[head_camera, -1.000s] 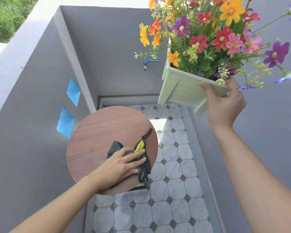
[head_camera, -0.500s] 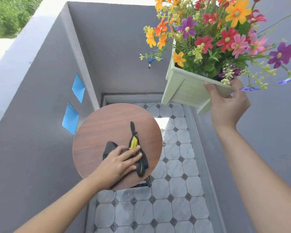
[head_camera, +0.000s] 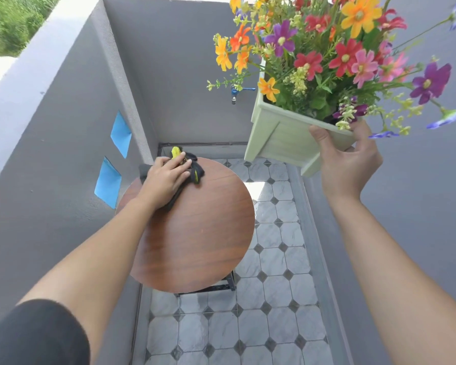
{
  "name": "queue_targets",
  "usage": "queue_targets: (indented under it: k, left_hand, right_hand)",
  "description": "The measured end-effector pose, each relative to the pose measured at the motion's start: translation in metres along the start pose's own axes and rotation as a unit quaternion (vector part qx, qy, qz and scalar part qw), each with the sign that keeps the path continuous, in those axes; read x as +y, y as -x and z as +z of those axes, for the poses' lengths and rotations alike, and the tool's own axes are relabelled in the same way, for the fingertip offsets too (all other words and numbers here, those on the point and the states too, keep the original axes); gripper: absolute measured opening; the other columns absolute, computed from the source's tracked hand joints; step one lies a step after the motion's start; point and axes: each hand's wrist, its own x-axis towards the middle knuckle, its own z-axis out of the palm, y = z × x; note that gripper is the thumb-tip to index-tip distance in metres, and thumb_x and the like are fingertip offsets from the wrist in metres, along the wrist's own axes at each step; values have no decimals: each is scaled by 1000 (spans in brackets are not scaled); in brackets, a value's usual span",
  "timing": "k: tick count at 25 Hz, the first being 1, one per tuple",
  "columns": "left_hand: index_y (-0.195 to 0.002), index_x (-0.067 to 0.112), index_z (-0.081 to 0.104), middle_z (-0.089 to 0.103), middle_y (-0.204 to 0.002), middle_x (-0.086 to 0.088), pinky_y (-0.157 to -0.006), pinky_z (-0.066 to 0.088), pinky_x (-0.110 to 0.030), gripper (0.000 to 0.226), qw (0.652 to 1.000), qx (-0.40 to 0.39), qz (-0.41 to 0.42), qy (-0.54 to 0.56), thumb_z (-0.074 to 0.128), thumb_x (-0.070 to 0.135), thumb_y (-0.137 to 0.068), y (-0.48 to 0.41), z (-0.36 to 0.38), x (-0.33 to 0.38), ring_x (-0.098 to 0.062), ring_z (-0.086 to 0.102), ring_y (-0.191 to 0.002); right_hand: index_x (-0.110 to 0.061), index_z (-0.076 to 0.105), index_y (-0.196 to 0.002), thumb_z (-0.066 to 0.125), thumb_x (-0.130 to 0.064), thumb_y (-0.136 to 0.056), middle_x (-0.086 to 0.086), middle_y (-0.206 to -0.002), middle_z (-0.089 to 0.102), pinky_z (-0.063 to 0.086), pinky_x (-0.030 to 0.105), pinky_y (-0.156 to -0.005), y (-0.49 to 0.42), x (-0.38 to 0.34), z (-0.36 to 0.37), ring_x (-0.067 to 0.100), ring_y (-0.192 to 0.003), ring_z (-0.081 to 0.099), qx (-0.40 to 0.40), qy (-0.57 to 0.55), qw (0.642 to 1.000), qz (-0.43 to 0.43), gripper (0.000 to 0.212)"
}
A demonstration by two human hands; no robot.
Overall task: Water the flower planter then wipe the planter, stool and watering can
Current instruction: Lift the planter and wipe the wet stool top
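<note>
A round brown wooden stool [head_camera: 198, 233] stands on the tiled floor below me. My left hand [head_camera: 166, 180] presses a black and yellow cloth [head_camera: 192, 167] flat on the stool's far left edge. My right hand [head_camera: 345, 164] holds a pale green flower planter [head_camera: 282, 138] up in the air to the right of the stool, gripping its near rim. The planter is full of orange, red, pink and purple flowers [head_camera: 334, 48]. No watering can is in view.
Grey walls close in the narrow space on the left, far side and right. A blue tap [head_camera: 234, 92] sticks out of the far wall. Two blue patches [head_camera: 116, 159] mark the left wall. The floor has grey and white tiles [head_camera: 274, 299], partly wet.
My left hand slid the cloth from the stool's near edge across to its far left edge. The planter stays held up in my right hand.
</note>
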Motion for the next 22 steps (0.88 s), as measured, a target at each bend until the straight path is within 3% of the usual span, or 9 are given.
queue_targets:
  k: [5, 8, 11, 15, 17, 20, 22]
  left_hand:
    - [-120, 14, 66, 60, -131, -7, -90, 48, -40, 48, 981, -25, 192, 17, 36, 39, -93, -21, 17, 93, -37, 57, -95]
    - [-122, 17, 65, 59, -133, -1, -88, 47, -38, 44, 944, -63, 321, 43, 39, 40, -95, 13, 15, 130, -29, 55, -97]
    - [-125, 23, 62, 55, -137, 6, -90, 45, -34, 41, 911, -105, 395, 65, 39, 42, -96, 63, 4, 137, -23, 48, -110]
    - [-125, 28, 61, 50, -141, 12, -90, 46, -31, 37, 886, -151, 434, 57, 42, 43, -97, 128, -13, 116, -18, 41, -117]
    - [-128, 32, 57, 38, -148, 13, -94, 45, -31, 36, 885, -157, 437, 39, 43, 42, -97, 154, -21, 93, -19, 40, -121]
    - [-141, 36, 38, 5, -159, 10, -101, 35, -31, 47, 898, -133, 420, -14, 31, 15, -100, 185, -35, 48, -20, 31, -135]
    - [-146, 39, 27, 2, -160, 6, -103, 32, -32, 72, 902, -117, 413, -50, 27, -5, -88, 195, -44, 19, -17, 12, -145]
  right_hand:
    - [-39, 38, -63, 69, -65, -63, 4, -62, 48, 38, 36, -58, 0, 0, -1, 22, -59, 40, -1, 9, 1000, -8, 41]
    - [-39, 36, -62, 68, -65, -63, 2, -64, 50, 38, 35, -58, -1, -2, -4, 20, -60, 41, 3, 16, 1000, -13, 42]
    - [-39, 36, -61, 69, -65, -63, 1, -65, 50, 37, 33, -58, 1, -4, -7, 20, -60, 40, 3, 11, 1000, -14, 42]
    - [-39, 36, -62, 69, -66, -63, 1, -66, 52, 37, 33, -59, 7, -7, -10, 20, -61, 42, -2, 7, 1000, -19, 42]
    - [-39, 35, -61, 68, -67, -63, 2, -65, 51, 36, 32, -60, 12, -9, -10, 20, -61, 41, -9, 12, 1000, -20, 43]
    - [-38, 34, -60, 68, -64, -65, 1, -64, 48, 34, 31, -59, 21, -14, -11, 20, -60, 38, -21, 7, 1000, -22, 44]
    - [-38, 34, -59, 69, -64, -64, 1, -64, 48, 33, 30, -59, 26, -16, -11, 20, -59, 38, -26, 6, 999, -23, 43]
